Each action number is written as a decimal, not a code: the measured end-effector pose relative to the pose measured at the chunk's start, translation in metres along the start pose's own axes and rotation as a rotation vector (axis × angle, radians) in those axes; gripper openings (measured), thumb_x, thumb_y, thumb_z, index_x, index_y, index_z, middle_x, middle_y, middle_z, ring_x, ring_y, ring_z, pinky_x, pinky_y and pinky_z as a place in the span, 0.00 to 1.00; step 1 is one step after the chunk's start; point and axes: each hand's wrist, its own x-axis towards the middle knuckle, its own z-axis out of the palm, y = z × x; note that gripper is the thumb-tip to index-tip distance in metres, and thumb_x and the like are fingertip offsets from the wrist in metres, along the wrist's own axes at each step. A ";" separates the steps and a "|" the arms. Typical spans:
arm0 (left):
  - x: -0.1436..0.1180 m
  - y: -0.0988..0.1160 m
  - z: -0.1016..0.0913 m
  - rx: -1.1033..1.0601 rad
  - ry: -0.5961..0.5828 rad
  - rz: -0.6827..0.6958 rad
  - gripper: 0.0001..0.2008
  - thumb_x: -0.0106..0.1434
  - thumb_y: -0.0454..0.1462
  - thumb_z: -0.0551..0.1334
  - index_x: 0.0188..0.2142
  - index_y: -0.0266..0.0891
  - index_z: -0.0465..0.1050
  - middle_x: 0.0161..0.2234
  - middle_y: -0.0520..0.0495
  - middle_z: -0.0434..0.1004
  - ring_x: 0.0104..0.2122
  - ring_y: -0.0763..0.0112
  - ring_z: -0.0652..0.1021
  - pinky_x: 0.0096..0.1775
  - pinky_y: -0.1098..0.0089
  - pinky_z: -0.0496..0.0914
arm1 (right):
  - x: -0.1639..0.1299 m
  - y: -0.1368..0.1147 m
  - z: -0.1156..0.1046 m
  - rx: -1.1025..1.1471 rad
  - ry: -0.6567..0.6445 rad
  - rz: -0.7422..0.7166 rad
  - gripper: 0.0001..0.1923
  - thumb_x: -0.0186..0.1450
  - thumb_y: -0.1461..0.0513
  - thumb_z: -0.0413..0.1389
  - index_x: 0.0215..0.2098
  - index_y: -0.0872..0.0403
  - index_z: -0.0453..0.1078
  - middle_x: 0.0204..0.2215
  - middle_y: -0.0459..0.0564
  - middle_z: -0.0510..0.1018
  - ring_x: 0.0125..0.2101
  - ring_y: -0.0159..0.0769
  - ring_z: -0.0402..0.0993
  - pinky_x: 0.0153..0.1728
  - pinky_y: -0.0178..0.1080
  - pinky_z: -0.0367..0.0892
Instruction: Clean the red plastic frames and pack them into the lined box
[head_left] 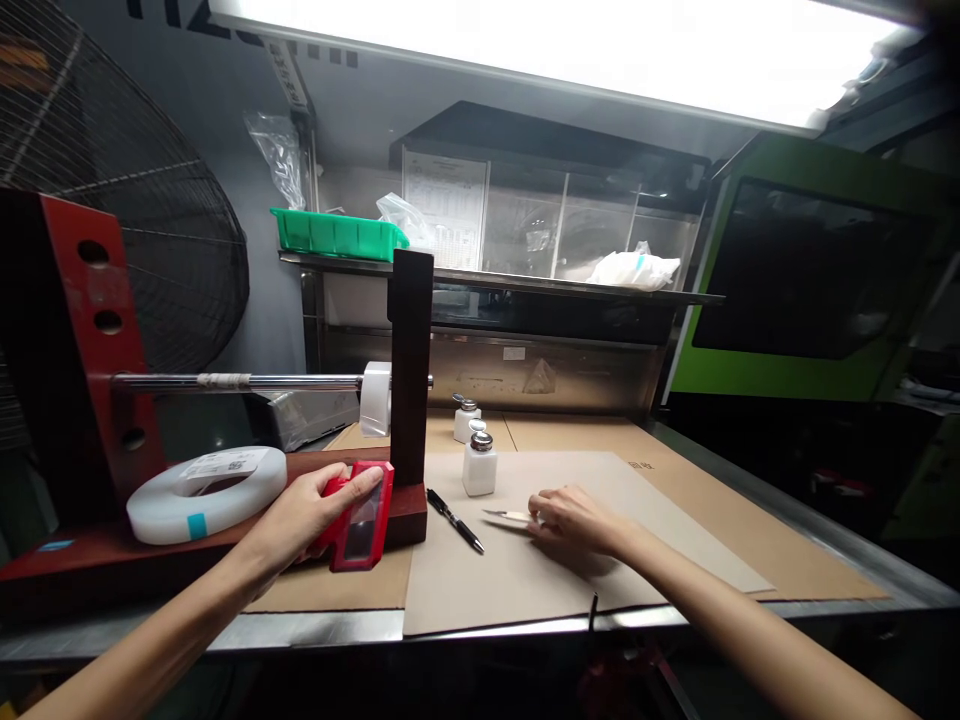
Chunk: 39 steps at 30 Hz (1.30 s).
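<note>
Left hand grip is closed round a red block-shaped tool with a clear window, lower centre-left of frame, its end against the foot of the dark upright post. Right hand lies low on the brown card sheet, lower centre, fingertips pinching metal tweezers that lie flat on the sheet; grip is on them, not lifted. Black pen lies on the sheet between the two hands, touching neither. Two white dispenser bottles with metal caps stand just behind the pen. White tape reel rests on the red base at lower left, with the steel rod above it. Green bin on the shelf, upper left. Step looks like pick-up: tool in one hand, tweezers just being taken. Next move probably calls for raising the tweezers clear of the worktop and bringing the tips toward the red tool without knocking the bottles.
</note>
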 end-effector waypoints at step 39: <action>0.000 -0.010 -0.011 0.063 0.156 0.072 0.24 0.58 0.53 0.49 0.45 0.40 0.60 0.13 0.55 0.66 0.16 0.62 0.72 0.18 0.68 0.66 | 0.101 -0.140 -0.044 0.676 0.338 -0.237 0.06 0.62 0.60 0.56 0.31 0.53 0.73 0.30 0.49 0.78 0.30 0.34 0.71 0.29 0.34 0.58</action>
